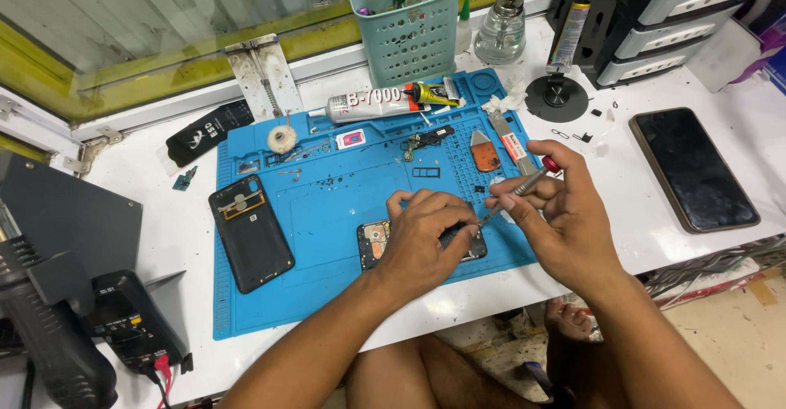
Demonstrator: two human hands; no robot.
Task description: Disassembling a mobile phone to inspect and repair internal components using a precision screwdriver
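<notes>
Under the left hand [422, 237]: opened phone [378, 239] flat on the blue mat [327, 237], fingers curled down onto it, pinning it. Right hand [557, 221] pinched tight on a screwdriver [516, 189], red cap up, tip angled down to the phone's right edge beside the left fingertips. Left of the grip: black back cover [250, 233]. Right, well apart: dark phone [692, 167].

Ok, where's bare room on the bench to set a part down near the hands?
Bare white table lies between the blue mat and the dark phone. The mat's near-left patch is free too, between the black back cover and the left hand. The mat's top edge is crowded: glue tube, basket, small parts.
</notes>
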